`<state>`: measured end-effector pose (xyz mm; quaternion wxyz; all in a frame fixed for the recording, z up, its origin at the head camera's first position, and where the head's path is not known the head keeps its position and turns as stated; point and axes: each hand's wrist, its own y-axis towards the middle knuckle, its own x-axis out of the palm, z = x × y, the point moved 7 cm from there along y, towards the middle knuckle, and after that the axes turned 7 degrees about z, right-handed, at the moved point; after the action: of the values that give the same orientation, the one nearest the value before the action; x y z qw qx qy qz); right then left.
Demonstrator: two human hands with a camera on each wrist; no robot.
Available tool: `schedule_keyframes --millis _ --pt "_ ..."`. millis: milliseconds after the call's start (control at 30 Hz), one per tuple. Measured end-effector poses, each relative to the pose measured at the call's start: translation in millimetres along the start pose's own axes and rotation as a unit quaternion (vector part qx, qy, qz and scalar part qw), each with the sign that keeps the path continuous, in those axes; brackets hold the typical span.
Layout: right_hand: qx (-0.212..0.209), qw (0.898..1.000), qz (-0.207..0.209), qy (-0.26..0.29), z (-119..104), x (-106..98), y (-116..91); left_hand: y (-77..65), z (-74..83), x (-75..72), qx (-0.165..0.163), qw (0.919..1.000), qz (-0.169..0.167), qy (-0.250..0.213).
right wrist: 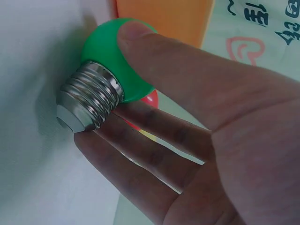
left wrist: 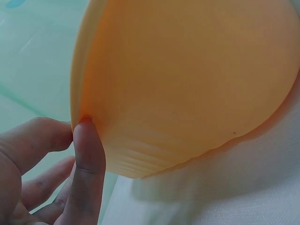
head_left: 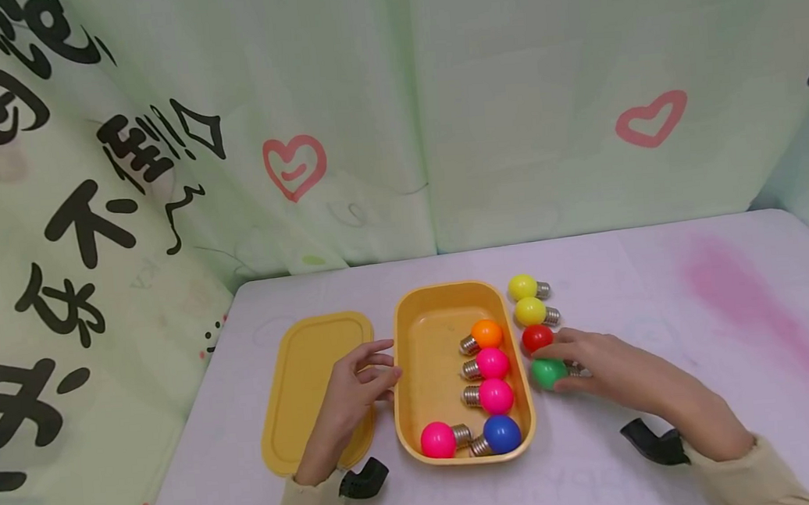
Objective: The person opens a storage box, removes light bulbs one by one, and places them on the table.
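My right sleeve is nearest; beyond it, my right hand holds a green light bulb just outside the right edge of the yellow container, well short of the far edge of the tabletop. My left hand pinches the container's left rim. I should grip the globe, steady that rim and avoid nudging the red bulb alongside.

Nine bulbs, one box and one lid show.
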<state>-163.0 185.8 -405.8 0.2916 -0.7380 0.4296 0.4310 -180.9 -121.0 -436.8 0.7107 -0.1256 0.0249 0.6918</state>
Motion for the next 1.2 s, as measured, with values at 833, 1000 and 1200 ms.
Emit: schedule_keyframes --millis 833,1000,1200 --pt "0.001 0.999 0.032 -0.044 1.4 -5.4 0.9 -0.5 -1.9 -0.2 -0.007 1.0 0.005 0.002" --pt "-0.004 0.998 0.037 -0.05 -1.1 -7.5 0.7 -1.2 0.9 -0.2 -0.006 1.0 0.003 -0.006" --pt "-0.014 0.997 0.048 -0.059 -5.9 -12.7 -0.2 -1.4 1.1 -0.3 -0.008 0.9999 0.003 -0.006"
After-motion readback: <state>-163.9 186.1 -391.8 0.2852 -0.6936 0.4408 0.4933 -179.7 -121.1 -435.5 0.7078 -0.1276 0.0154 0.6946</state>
